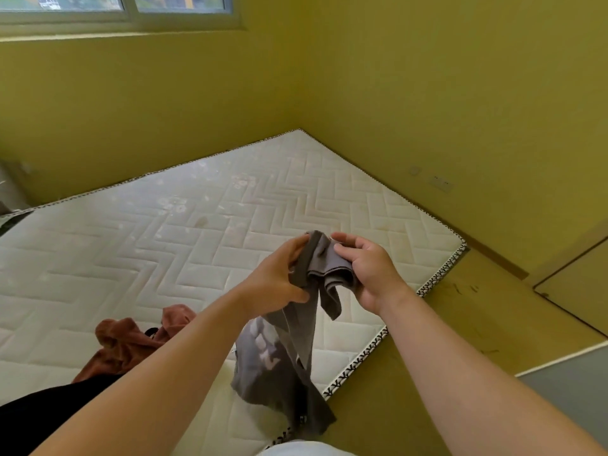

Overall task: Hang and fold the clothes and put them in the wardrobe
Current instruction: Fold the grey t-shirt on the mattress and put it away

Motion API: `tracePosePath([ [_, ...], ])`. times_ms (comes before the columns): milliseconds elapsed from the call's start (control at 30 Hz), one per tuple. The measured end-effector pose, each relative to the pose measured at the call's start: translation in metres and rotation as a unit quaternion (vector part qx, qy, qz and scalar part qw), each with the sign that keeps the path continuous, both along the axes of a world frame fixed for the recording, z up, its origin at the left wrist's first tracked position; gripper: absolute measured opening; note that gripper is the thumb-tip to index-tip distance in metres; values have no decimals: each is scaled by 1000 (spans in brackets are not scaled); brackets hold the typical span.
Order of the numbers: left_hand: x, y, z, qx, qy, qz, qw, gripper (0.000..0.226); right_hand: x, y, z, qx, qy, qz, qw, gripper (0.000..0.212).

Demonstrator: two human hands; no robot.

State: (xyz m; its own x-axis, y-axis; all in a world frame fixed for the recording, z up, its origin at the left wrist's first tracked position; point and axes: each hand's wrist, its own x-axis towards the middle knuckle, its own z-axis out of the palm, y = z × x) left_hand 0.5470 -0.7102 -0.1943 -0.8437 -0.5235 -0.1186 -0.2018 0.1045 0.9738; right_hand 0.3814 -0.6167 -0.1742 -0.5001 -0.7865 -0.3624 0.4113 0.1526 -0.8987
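A grey garment [279, 366] with pale printed letters hangs in the air above the near corner of the mattress. My left hand [279, 281] grips its bunched upper edge from the left. My right hand [368, 271] pinches the same gathered edge from the right, thumb on top. The two hands sit close together, with the cloth folded between them and its lower part dangling toward me. A rust-red garment [131, 343] lies crumpled on the mattress at the lower left, beside a black one [42, 413].
The bare white quilted mattress [197, 245] fills the corner between two yellow walls [427, 110]. A yellow platform [460, 327] borders it on the right, with a panel seam at the far right. A window [115, 11] sits high on the left wall.
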Motion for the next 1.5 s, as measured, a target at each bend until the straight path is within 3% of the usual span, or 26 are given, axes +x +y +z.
tracePosePath([
  [100, -12, 3, -4, -116, -34, 46, 992, 92, -6, 1, 7, -53, -40, 13, 998, 35],
  [233, -26, 1, -4, -148, -9, 80, 986, 64, -9, 5, 13, -32, 78, 83, 993, 59],
  [267, -29, -1, -2, -147, -3, 80, 986, 57, -9, 5, 12, -21, 124, 76, 989, 55],
  [367, -41, -13, 4, -157, -6, 84, 984, 34, -18, 3, 15, 27, 248, -11, 968, 18],
  [500, -60, -35, 7, -182, -25, 168, 968, 16, -49, 8, 22, 99, 371, -38, 923, 25],
  [600, -67, -52, 10, -264, -36, 126, 955, 2, -72, 11, 27, 168, 436, -37, 883, 30],
  [767, -77, -84, 22, -432, -101, -40, 895, 15, -108, 5, 38, 260, 443, -73, 855, 39],
  [1000, -102, -110, 28, -530, -197, -72, 822, 27, -150, -9, 52, 294, 481, -91, 821, 34],
  [1167, -130, -138, 40, -457, -219, 82, 858, 31, -193, -11, 65, 304, 604, -67, 734, 22],
  [1233, -143, -152, 42, -440, -210, 138, 862, 36, -217, -14, 70, 301, 612, -53, 729, 8],
  [1367, -172, -175, 40, -452, -198, 169, 853, 33, -273, -20, 73, 309, 606, -32, 733, 29],
  [1467, -202, -192, 42, -469, -204, 155, 845, 30, -314, -31, 65, 319, 630, -14, 708, 17],
  [1500, -213, -197, 44, -471, -208, 155, 844, 29, -327, -37, 62, 323, 636, -14, 701, 23],
])
